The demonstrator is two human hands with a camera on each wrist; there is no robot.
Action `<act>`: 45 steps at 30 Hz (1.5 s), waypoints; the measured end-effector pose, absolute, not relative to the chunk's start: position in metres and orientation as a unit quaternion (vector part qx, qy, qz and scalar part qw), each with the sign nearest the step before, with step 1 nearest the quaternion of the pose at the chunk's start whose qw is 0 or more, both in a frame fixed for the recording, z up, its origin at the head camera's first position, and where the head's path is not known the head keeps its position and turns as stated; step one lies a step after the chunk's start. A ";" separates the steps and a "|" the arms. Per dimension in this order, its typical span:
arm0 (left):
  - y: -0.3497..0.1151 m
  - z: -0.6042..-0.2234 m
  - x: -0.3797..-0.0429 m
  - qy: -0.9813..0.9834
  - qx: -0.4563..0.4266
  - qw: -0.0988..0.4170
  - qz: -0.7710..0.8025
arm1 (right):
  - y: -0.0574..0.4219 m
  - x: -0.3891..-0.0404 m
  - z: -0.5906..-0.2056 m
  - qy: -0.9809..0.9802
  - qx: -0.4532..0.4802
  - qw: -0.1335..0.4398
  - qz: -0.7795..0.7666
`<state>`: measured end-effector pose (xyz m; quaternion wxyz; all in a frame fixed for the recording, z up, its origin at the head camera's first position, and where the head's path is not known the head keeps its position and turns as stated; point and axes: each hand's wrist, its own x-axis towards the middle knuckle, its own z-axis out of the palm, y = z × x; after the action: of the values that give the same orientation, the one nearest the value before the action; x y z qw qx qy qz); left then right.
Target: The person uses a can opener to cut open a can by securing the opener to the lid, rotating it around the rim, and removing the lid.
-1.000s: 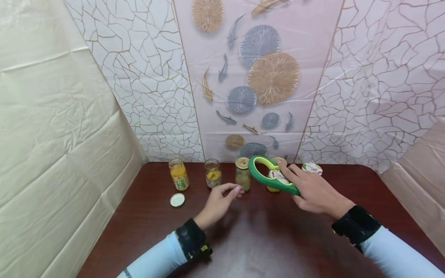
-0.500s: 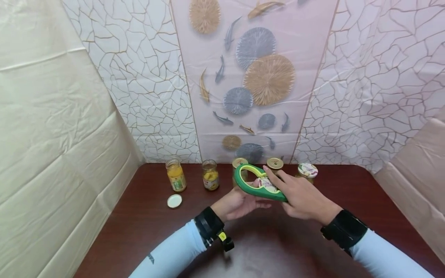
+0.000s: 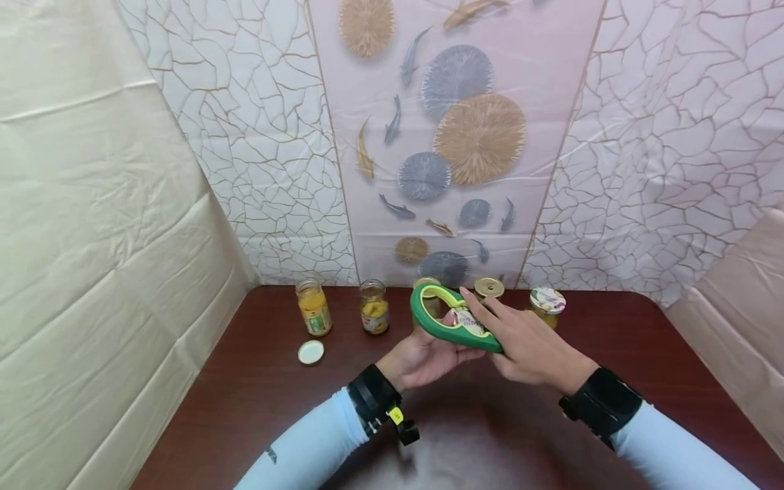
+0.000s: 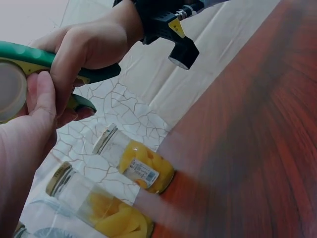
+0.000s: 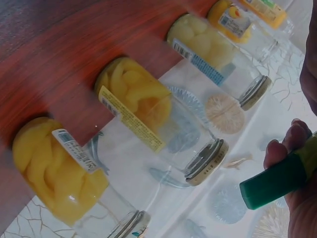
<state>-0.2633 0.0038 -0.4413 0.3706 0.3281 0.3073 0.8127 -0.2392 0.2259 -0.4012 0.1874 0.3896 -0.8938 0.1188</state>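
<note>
My right hand [image 3: 539,347] grips a green jar opener [image 3: 422,316] by its handles, raised above the table. A printed jar lid [image 3: 467,323] sits inside the opener's loop; its pale underside shows in the left wrist view. My left hand [image 3: 425,357] is under the opener, palm turned up, and its fingertips [image 4: 39,87] pinch the lid's edge. Behind the hands stand a jar of pale round fruit [image 5: 203,44], a gold-lidded jar of yellow fruit [image 5: 133,99] and another with a patterned lid [image 3: 547,303].
Two open jars stand back left, one with an orange-yellow filling [image 3: 315,313], one with yellow fruit pieces [image 3: 375,316]. A loose lid [image 3: 311,352] lies white side up before them. The dark red table [image 3: 257,408] backs onto a patterned cloth [image 3: 275,170].
My left hand has moved right from beside the pale fruit jar to the opener and the lid in it. My right hand has brought the opener slightly left and nearer.
</note>
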 end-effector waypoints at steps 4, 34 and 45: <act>0.004 -0.442 -0.263 0.315 0.328 0.363 0.813 | 0.225 -0.238 -0.401 -0.891 0.395 0.189 0.118; -0.075 -0.471 -0.279 0.631 0.213 0.179 0.724 | 0.271 -0.251 -0.405 -0.918 0.327 0.203 0.095; -0.116 -0.470 -0.275 0.866 0.209 0.016 0.454 | 0.318 -0.262 -0.402 -0.932 0.260 0.231 0.103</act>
<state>-0.2751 -0.1159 -0.4701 0.0158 0.2091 0.8658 0.4544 -0.2615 0.3177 -0.4016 0.2308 0.2597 -0.9320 0.1031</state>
